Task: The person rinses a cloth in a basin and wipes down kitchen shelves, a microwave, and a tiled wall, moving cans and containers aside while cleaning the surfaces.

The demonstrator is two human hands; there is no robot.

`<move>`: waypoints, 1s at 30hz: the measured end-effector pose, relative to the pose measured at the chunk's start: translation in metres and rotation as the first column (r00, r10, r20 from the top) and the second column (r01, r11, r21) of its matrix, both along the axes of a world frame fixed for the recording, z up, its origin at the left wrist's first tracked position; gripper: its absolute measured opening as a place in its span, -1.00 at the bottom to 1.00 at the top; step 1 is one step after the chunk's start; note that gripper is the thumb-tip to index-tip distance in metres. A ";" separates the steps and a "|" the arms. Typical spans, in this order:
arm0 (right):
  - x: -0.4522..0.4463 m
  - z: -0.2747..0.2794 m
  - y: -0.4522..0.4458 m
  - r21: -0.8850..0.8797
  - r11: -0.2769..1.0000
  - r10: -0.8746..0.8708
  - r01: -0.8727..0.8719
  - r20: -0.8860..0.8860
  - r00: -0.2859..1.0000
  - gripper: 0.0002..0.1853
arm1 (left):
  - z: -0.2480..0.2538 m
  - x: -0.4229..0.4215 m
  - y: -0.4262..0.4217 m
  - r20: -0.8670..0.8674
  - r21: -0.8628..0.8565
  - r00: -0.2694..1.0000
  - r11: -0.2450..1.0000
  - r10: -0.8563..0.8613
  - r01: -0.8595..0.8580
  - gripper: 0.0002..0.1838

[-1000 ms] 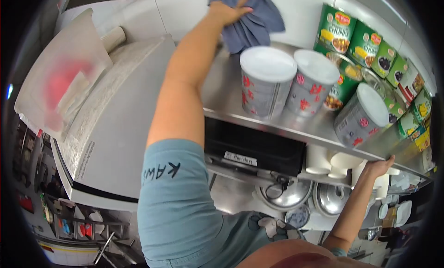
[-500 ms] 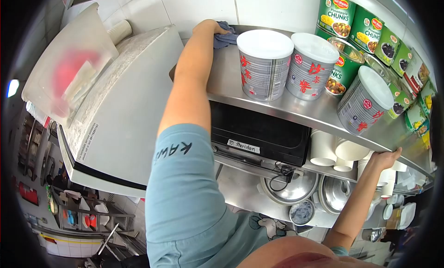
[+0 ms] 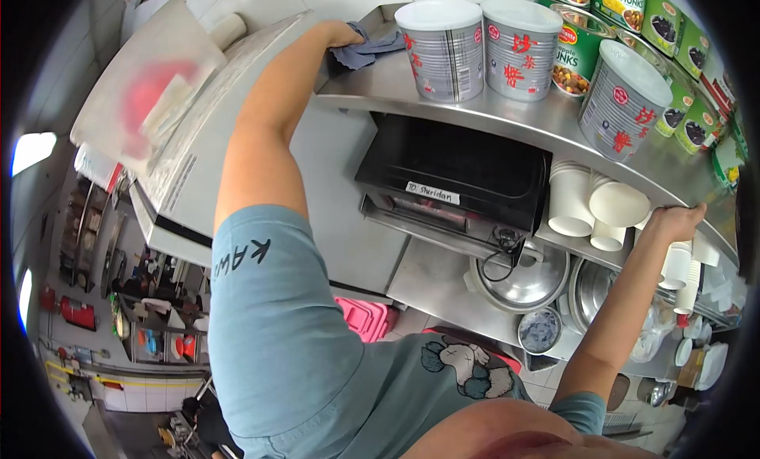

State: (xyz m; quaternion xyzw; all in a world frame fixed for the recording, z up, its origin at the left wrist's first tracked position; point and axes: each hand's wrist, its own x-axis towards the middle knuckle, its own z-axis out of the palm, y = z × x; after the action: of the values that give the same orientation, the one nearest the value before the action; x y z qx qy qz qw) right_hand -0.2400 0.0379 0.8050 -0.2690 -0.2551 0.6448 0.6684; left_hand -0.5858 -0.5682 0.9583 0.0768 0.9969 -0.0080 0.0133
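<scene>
My left hand [image 3: 342, 34] is closed on a blue-grey cloth [image 3: 369, 49], pressed to the left end of a steel shelf [image 3: 372, 91]. Close to the cloth stand two grey ribbed cans with white lids and red characters, the left can [image 3: 445, 55] and the middle can [image 3: 519, 51]. A third such can [image 3: 621, 102] sits farther right, near the shelf's front edge. On the right, my right hand [image 3: 677, 223] grips that front edge, its fingers partly hidden by the shelf.
Green fruit cans [image 3: 576, 51] crowd the shelf's right part. Below it are a black toaster oven [image 3: 455, 162], white paper cups [image 3: 570, 201] and lidded metal pots [image 3: 526, 273]. A grey appliance [image 3: 214, 142] with a plastic bin [image 3: 142, 87] on top stands left. A pink crate [image 3: 366, 318] is on the floor.
My left hand has drawn the cloth from near the back wall toward the shelf's front left corner. My right hand stays on the shelf edge. The view has shifted, showing more below the shelf.
</scene>
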 end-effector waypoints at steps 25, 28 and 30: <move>0.000 -0.002 0.006 0.037 0.999 -0.009 0.004 0.137 0.990 -0.36 | 0.068 0.190 0.042 -0.465 0.592 0.878 0.776 0.111 0.215 -0.38; 0.001 0.000 0.005 0.029 1.000 -0.005 0.001 0.144 0.990 -0.42 | 0.041 0.079 0.088 -0.680 0.550 0.727 0.725 0.099 0.415 -0.03; 0.004 0.000 0.001 0.089 0.995 0.027 -0.035 0.090 0.996 -0.48 | 0.043 0.059 0.121 -0.629 0.610 0.777 0.626 0.011 0.485 -0.09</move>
State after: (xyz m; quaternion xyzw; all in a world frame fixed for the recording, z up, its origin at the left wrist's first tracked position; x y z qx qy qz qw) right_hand -0.2361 0.0394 0.8054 -0.2628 -0.3175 0.6303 0.6579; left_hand -0.5272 -0.4470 1.0009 0.2075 0.8432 0.3760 -0.3234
